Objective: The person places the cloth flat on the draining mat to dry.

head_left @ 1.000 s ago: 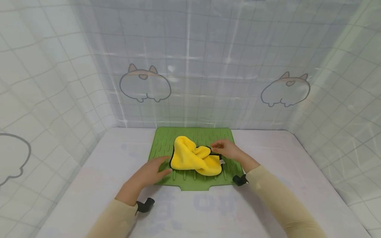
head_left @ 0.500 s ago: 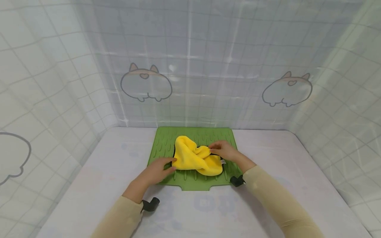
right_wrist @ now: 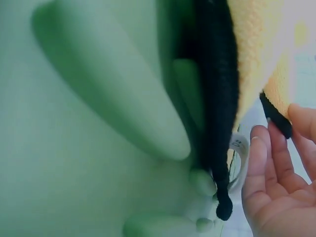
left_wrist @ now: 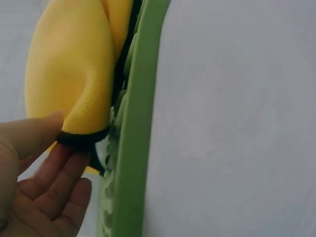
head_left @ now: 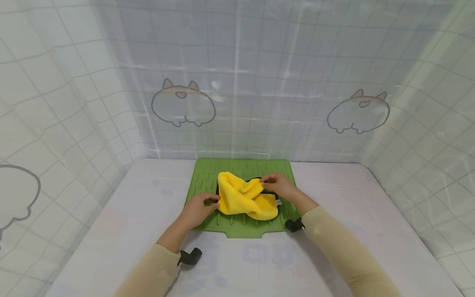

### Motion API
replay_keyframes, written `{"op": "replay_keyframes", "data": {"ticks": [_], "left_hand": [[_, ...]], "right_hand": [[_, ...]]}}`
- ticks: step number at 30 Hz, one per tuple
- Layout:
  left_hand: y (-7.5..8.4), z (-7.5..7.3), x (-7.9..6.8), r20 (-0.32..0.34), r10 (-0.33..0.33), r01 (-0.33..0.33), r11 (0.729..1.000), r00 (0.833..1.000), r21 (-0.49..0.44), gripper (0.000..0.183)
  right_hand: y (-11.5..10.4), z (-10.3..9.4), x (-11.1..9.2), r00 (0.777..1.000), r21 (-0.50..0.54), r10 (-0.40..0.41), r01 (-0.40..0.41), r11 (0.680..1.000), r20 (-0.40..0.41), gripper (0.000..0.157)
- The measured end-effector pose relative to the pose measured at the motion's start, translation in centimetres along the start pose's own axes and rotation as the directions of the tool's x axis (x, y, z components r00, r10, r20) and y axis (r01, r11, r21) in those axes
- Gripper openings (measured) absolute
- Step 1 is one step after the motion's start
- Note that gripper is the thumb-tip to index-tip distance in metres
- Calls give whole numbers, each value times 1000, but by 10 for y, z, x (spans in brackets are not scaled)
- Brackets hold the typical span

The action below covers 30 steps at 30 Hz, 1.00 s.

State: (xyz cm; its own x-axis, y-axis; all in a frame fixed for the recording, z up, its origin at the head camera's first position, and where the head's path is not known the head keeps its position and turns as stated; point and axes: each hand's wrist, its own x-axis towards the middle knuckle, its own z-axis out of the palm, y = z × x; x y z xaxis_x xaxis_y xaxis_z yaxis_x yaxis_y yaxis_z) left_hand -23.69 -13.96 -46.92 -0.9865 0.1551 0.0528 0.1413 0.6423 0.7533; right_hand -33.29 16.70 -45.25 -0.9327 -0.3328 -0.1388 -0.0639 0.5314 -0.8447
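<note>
Yellow black-edged plush cloth (head_left: pixel 237 200): bunched between left hand (head_left: pixel 196 209) and right hand (head_left: pixel 283 187), on green ridged mat (head_left: pixel 243 232) beneath both. Pinched at one edge by left thumb and fingers, at another by right. White label (head_left: pixel 278 202) just beside right hand.

Fuzzy cloth (head_left: pixel 237 200), ridged matt mat (head_left: pixel 243 232)

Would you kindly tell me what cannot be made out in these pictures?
Head view: the middle of the green, ridged mat, hidden by the crumpled yellow, black-edged cloth.
Left wrist view: part of the left hand, cut off by the left edge.
Right wrist view: most writing on the white looped label, too small.
</note>
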Motion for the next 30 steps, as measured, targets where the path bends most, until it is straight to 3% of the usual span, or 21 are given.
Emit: {"op": "replay_keyframes", "data": {"ticks": [6, 12, 19, 25, 30], "left_hand": [[0, 4, 3, -67, -43, 38, 996, 997, -76, 21], [5, 0, 5, -131, -62, 41, 986, 989, -161, 22], [13, -15, 7, -220, 19, -58, 984, 975, -168, 23], [13, -26, 8, -296, 103, -153, 976, 950, -152, 24], [10, -33, 11, -340, 134, -195, 969, 931, -151, 23]], "right_hand": [[-2, -4, -1, 998, 26, 13, -11, 1000, -62, 20], [-5, -15, -1, 989, 72, -46, 56, 996, -141, 20], [-15, -36, -3, 965, 96, -116, 141, 985, -234, 24], [-24, -49, 0, 957, 42, -121, 137, 990, -265, 25], [-32, -58, 3, 944, -15, -142, 144, 989, -298, 23]]}}
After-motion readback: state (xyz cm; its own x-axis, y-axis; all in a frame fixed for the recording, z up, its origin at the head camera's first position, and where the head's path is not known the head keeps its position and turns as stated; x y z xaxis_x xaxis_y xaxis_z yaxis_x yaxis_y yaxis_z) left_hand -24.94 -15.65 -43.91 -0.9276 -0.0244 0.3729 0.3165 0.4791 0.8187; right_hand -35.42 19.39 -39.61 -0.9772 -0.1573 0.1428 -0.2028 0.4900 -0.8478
